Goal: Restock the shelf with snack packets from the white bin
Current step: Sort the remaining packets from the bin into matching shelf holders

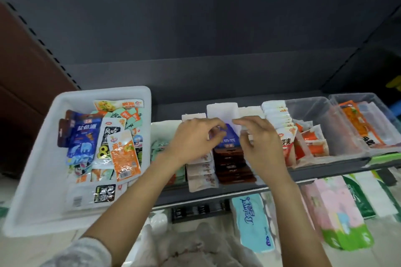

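Hands, left [192, 138] and right [259, 136], pinching blue packet [227, 136] over shelf [217, 193] row

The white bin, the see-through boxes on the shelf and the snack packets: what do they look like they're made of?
White bin: probably moulded plastic, matte, opaque, with a rounded rim. See-through boxes: clear, slightly cloudy plastic; contents show through. Snack packets: glossy printed plastic film, judging by the glare and flat sealed edges.

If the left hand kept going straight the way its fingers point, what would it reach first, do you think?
Most likely the blue packet it already touches, then the right hand just beyond; depth is unclear.
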Action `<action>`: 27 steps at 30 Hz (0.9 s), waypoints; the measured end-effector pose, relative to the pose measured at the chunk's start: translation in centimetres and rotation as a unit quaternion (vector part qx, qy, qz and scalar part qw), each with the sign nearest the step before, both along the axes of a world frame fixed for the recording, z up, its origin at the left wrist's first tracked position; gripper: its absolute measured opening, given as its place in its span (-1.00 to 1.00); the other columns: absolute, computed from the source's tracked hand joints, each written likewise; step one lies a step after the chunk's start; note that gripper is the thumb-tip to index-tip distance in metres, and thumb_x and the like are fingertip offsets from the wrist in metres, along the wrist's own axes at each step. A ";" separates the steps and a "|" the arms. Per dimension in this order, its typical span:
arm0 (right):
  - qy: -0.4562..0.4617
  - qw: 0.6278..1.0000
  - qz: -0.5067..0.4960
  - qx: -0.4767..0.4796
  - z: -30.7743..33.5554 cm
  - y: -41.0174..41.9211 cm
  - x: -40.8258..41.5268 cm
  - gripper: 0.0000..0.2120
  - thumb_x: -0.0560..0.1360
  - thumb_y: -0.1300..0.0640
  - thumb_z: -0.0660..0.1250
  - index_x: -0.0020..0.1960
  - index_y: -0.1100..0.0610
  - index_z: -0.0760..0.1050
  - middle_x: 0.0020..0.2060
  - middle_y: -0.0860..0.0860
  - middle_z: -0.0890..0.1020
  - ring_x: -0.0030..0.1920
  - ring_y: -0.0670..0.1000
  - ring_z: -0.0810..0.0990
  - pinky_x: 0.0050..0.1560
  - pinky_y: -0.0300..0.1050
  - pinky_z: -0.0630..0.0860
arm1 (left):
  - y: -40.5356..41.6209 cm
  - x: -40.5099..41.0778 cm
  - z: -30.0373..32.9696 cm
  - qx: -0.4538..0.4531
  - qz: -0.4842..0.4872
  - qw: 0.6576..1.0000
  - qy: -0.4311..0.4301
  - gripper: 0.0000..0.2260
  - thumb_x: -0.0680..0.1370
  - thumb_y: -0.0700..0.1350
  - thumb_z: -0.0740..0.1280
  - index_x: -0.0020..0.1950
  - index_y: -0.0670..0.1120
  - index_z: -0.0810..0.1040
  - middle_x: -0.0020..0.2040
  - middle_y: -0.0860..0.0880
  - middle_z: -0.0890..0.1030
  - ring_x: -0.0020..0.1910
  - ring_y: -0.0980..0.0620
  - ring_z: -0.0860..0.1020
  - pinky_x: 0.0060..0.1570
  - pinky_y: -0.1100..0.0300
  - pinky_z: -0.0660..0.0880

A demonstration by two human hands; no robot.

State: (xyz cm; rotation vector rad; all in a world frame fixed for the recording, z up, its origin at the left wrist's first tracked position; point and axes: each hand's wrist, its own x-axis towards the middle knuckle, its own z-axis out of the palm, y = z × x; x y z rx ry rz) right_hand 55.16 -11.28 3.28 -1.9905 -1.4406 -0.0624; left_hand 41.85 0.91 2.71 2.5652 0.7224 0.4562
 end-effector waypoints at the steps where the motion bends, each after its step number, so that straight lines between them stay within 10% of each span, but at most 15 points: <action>1: 0.036 0.999 0.036 0.012 0.5 0.7 -1.9 -0.76 0.48 0.26 0.23 0.09 0.12 0.58 0.00 0.01 0.62 -0.03 0.02 0.58 0.00 -0.13 0.51 | 0.0 -2.2 0.0 -0.005 0.037 0.998 -0.048 -0.79 0.53 0.09 0.22 0.06 0.08 0.58 -0.15 0.13 0.65 -0.18 0.12 0.60 -0.18 0.19 0.51; 4: 0.081 0.987 0.138 -0.027 0.4 3.6 -7.6 -0.78 0.52 0.17 0.19 0.07 0.07 0.58 -0.04 -0.05 0.64 -0.09 -0.05 0.60 -0.09 -0.14 0.54 | 0.8 -9.5 -1.5 -0.010 0.150 0.982 -0.117 -0.81 0.51 0.08 0.20 -0.08 0.06 0.57 -0.34 0.15 0.56 -0.39 0.17 0.54 -0.36 0.25 0.47; 9: 0.041 0.949 0.262 -0.172 -2.1 8.8 -16.1 -0.74 0.56 0.20 0.20 0.17 0.06 0.56 0.08 -0.01 0.62 0.03 0.02 0.59 0.00 -0.01 0.54 | 3.7 -20.3 -5.2 -0.085 0.253 0.962 0.049 -0.92 0.46 -0.02 0.33 -0.07 0.07 0.56 -0.26 0.11 0.59 -0.25 0.08 0.58 -0.29 0.21 0.48; 17: -0.224 0.855 0.286 -0.369 -6.9 13.7 -24.8 -0.62 0.52 0.19 0.29 0.33 0.10 0.41 0.27 0.11 0.40 0.29 0.17 0.30 0.26 0.06 0.29 | 7.3 -26.4 -9.9 -0.036 0.057 0.932 0.357 -0.41 0.40 0.15 0.42 0.36 0.01 0.36 0.29 0.02 0.43 0.28 -0.01 0.38 0.20 0.12 0.37; 27: -0.162 0.862 0.253 -0.408 -8.8 14.6 -25.0 -0.46 0.51 0.27 0.28 0.44 0.03 0.27 0.37 0.09 0.27 0.36 0.16 0.23 0.35 0.10 0.27 | 8.2 -26.7 -10.8 -0.048 -0.038 0.931 0.360 -0.46 0.36 0.06 0.47 0.27 -0.02 0.39 0.20 -0.02 0.48 0.18 -0.04 0.44 0.06 0.08 0.43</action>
